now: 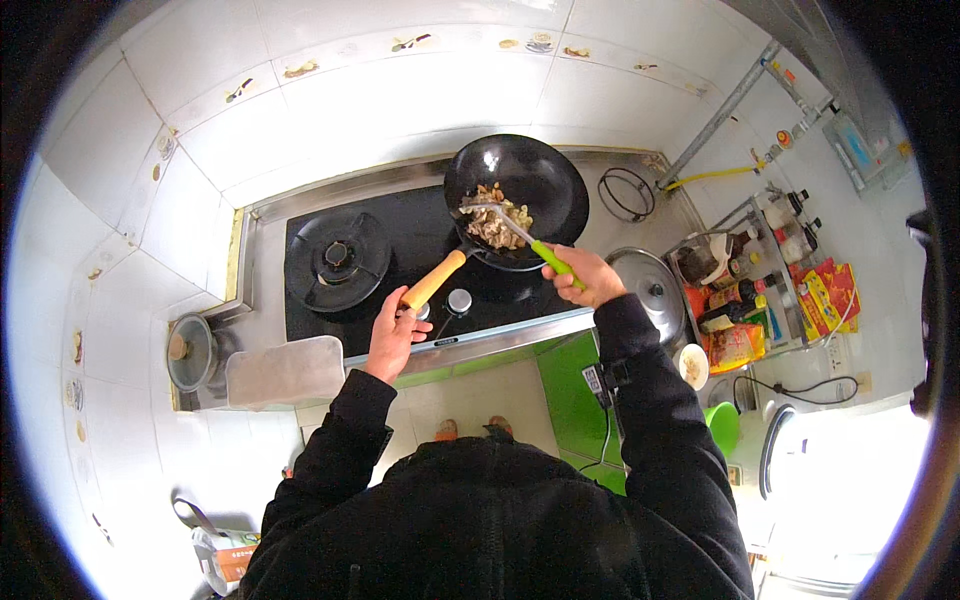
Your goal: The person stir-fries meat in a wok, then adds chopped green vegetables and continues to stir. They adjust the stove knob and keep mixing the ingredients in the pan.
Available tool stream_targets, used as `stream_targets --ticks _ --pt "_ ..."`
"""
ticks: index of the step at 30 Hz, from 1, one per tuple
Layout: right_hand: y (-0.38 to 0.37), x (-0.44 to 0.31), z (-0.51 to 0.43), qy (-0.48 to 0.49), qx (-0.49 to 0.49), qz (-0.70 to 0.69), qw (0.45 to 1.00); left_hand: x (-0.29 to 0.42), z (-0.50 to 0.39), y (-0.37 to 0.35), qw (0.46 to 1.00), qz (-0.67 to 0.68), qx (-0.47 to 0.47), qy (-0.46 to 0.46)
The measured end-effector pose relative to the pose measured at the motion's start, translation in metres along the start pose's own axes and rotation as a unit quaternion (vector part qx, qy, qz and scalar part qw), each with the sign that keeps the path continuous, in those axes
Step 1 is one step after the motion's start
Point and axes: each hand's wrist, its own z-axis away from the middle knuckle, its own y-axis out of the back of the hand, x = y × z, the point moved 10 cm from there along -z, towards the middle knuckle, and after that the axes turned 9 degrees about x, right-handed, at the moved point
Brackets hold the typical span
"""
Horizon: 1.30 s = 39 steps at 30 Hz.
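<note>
A black wok is on the right side of a black glass gas hob, tipped a little towards its wooden handle. My left hand grips the end of that handle. In my right hand is a spatula with a green grip and a metal shaft. Its metal head reaches into a heap of sliced, browned food, perhaps meat with pale vegetable pieces, on the wok's left side. The food covers part of the spatula head.
The left burner carries nothing. Right of the wok lie a black wire ring and a metal lid. A rack holds bottles and packets; a white bowl stands near it. Far left are a lidded pot and a translucent board.
</note>
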Motion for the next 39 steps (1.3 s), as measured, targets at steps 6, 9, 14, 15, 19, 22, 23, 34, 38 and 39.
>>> stream_targets --ticks 6,9,14,15,19,22,23,34,38,39 --pt "-0.002 0.051 0.018 0.107 0.038 -0.007 0.993 0.003 0.003 -0.003 1.0 0.001 0.003 -0.006" --pt "0.001 0.068 0.007 0.128 0.081 0.027 0.988 0.007 0.006 -0.004 1.0 0.004 0.001 -0.017" --pt "0.004 0.088 0.005 0.143 0.093 0.035 0.985 0.005 0.014 0.004 0.999 0.033 0.012 -0.013" --pt "0.006 0.093 0.008 0.142 0.091 0.017 0.985 0.003 0.017 0.009 0.999 0.041 0.021 -0.019" --pt "0.022 0.114 0.031 0.156 0.075 -0.037 0.984 -0.033 0.029 0.029 0.992 0.104 0.072 0.028" --pt "0.036 0.13 0.05 0.146 0.068 -0.032 0.986 -0.078 0.047 0.025 0.985 0.116 0.067 0.108" --pt "0.042 0.135 0.057 0.147 0.076 -0.028 0.986 -0.091 0.056 0.019 0.984 0.119 0.053 0.126" --pt "0.213 0.345 0.251 0.117 0.408 -0.045 0.904 -0.147 0.122 -0.125 0.96 -0.048 -0.182 0.205" --pt "0.297 0.468 0.365 0.158 0.591 -0.356 0.707 -0.15 0.162 -0.189 0.943 -0.08 -0.255 0.2" --pt "0.312 0.5 0.396 0.165 0.639 -0.402 0.635 -0.152 0.175 -0.205 0.936 -0.09 -0.274 0.203"
